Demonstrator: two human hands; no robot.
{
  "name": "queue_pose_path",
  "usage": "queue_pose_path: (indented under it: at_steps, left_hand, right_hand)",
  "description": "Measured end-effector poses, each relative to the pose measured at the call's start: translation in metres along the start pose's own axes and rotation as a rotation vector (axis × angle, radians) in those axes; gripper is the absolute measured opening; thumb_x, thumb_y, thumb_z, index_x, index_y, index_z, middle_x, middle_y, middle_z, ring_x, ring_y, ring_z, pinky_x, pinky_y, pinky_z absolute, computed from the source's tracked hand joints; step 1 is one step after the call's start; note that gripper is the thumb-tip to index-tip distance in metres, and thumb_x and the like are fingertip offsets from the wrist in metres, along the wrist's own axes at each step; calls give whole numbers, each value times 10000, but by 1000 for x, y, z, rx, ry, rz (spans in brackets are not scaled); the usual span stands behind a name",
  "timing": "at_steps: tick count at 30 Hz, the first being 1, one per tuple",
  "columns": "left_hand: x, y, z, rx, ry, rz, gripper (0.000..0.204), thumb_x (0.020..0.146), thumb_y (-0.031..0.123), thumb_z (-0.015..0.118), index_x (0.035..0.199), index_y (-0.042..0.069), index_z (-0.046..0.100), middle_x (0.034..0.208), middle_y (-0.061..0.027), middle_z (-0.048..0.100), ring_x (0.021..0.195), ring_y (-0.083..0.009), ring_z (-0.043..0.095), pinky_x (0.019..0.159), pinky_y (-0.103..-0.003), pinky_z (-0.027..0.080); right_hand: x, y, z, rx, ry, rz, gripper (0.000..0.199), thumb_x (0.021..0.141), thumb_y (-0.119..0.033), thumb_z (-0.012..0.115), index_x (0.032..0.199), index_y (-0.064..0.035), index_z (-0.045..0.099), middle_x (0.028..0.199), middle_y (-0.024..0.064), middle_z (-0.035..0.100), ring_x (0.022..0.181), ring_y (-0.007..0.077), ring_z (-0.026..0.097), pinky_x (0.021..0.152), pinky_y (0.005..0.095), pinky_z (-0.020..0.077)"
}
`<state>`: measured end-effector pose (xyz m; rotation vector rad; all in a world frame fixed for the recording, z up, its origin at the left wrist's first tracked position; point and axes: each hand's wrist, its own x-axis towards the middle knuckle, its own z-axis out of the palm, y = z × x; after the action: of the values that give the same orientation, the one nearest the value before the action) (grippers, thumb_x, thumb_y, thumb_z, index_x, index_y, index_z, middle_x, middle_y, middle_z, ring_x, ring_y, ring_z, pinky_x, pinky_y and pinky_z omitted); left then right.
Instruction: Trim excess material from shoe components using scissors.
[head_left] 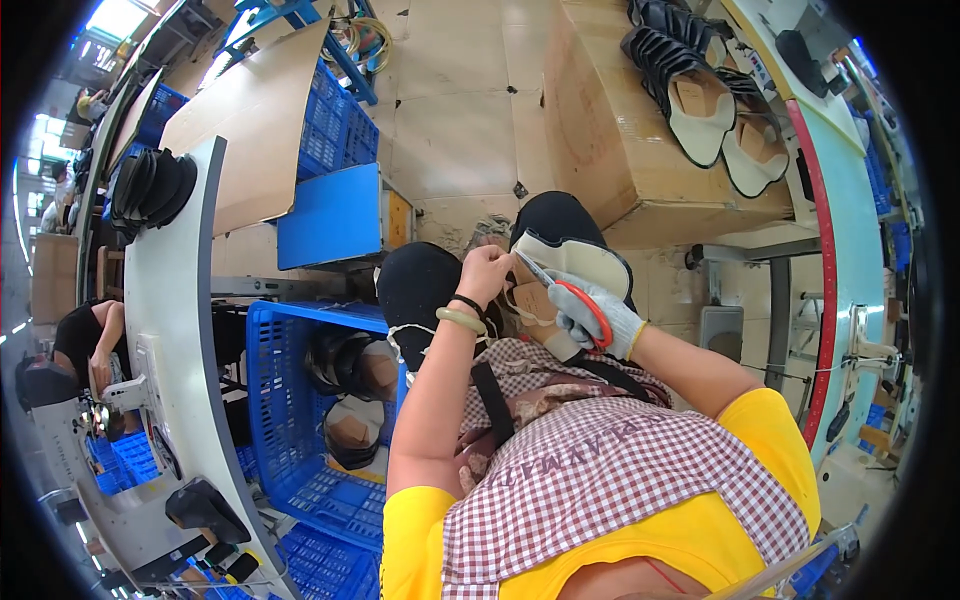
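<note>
Across my lap lies a shoe upper (pixel 592 264) with a pale lining and black edge; part of it is hidden beneath my hands. My left hand (pixel 483 278) is bare, with its fingertips pinched together at the left edge of the upper. Whatever lies in that pinch is too small to make out. My right hand (pixel 621 318), in a whitish knitted glove, grips red-handled scissors (pixel 602 322). Their blades point up and left, with the tips close to my left fingertips.
At my left, a blue crate (pixel 262 400) holds several shoe uppers. A large carton (pixel 600 130) stands ahead to the right, with stacked shoe uppers (pixel 700 120) on top. Benches flank me: a grey-white one (pixel 180 300) left, a red-edged one (pixel 828 250) right. Another person works at far left.
</note>
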<state>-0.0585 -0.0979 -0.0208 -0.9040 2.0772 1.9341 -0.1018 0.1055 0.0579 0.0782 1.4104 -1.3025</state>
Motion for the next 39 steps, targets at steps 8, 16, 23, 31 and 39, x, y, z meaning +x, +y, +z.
queue_pose_path:
  at_steps: [8,16,23,31,39]
  left_hand:
    - [-1,0,-25,-514,-315,-228,108,866,86,576,805,-4,576,798,-39,542,750,-156,587,756,-306,553]
    - [-37,13,-26,-743,-159,102,181,882,7,501,711,-33,541,1380,-127,399,1038,-179,565,913,-338,509]
    - [-93,17,-27,-973,121,430,197,886,-5,481,692,22,505,1437,-123,361,1100,-189,535,916,-359,480]
    - [-104,-9,28,-1084,207,457,116,857,-16,474,760,14,531,1492,-122,304,1259,-255,443,1058,-429,366]
    - [-120,-15,70,-619,-83,513,167,810,-30,487,650,-3,525,1543,-148,211,1317,-259,391,1002,-305,348]
  right_hand:
    - [-3,-3,0,74,-29,64,468,932,-397,540,1331,-166,459,694,-11,501,445,53,409,378,199,316]
    - [0,-6,-1,130,-143,26,335,935,-382,540,1156,-130,520,685,-13,508,443,52,408,385,188,318]
    - [-7,-29,39,86,-391,-88,438,939,-372,542,1302,-136,478,706,-19,537,474,37,461,415,168,385]
    - [-2,17,28,385,-371,41,315,925,-406,573,1081,-134,550,704,7,579,491,71,502,402,188,394]
    - [-21,26,11,551,-51,-71,356,916,-501,528,920,-145,518,661,-15,529,466,88,472,384,204,370]
